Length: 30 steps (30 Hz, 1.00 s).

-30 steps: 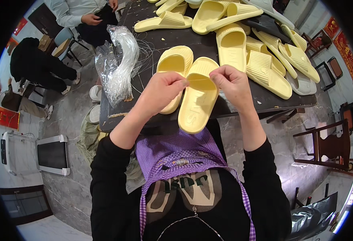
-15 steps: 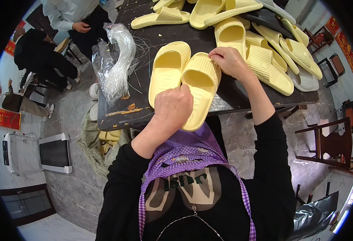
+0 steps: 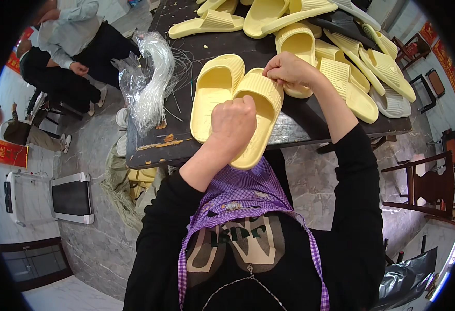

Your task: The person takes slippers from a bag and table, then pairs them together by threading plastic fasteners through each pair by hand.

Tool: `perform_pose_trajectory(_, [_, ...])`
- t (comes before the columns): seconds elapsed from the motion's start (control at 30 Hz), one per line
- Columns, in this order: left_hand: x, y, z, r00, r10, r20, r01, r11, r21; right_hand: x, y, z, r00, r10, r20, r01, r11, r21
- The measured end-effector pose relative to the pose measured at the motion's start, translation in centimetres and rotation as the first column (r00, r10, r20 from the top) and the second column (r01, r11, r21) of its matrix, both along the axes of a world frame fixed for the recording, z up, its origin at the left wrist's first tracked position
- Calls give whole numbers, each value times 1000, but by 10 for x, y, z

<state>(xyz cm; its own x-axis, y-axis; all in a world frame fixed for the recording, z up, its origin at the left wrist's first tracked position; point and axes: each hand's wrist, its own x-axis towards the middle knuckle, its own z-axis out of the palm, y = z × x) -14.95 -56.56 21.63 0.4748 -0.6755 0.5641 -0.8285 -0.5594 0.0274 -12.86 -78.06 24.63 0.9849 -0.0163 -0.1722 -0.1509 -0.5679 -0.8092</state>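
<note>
Two yellow slippers lie side by side at the table's near edge, toes away from me. Over the footbed of the right-hand slipper my left hand is curled closed, covering part of it. Beside that slipper's ribbed strap, my right hand is closed in a pinch near the strap's upper right edge. What either hand holds is too fine or hidden to make out. The left-hand slipper lies to the left, its inner side against the other one.
A bundle of clear plastic strands in torn film lies on the dark table at left. More yellow slippers, with grey and black ones, are piled at right. A sack stands below the left edge. Two people are near the far left.
My left hand has moved up and right over the slipper. My right hand has shifted slightly up and left, fingers more curled. A standing person at far left has moved left.
</note>
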Motion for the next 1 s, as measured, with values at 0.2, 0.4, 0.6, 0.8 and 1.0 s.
perform_pose_trajectory(0.2, [6, -16, -1, 997, 79, 12, -80, 994, 74, 12, -4, 7, 985, 133, -114, -133, 991, 4])
perform_pose_trajectory(0.4, [7, -12, 1, 997, 70, -40, -70, 998, 2, 26, 3, 8, 937, 195, -289, -125, 962, 242])
perform_pose_trajectory(0.6, [5, -5, 4, 992, 70, -107, -69, 997, 21, 25, 9, 13, 968, 105, -227, -67, 984, 168])
perform_pose_trajectory(0.8, [1, 47, 18, 878, -134, -459, 88, 989, -120, -18, 32, 41, 916, -77, 393, 90, 996, -14])
perform_pose_trajectory(1.0, [24, 90, 35, -186, -811, -555, -563, 551, -616, -66, 79, 42, 809, -56, 586, 17, 997, 72])
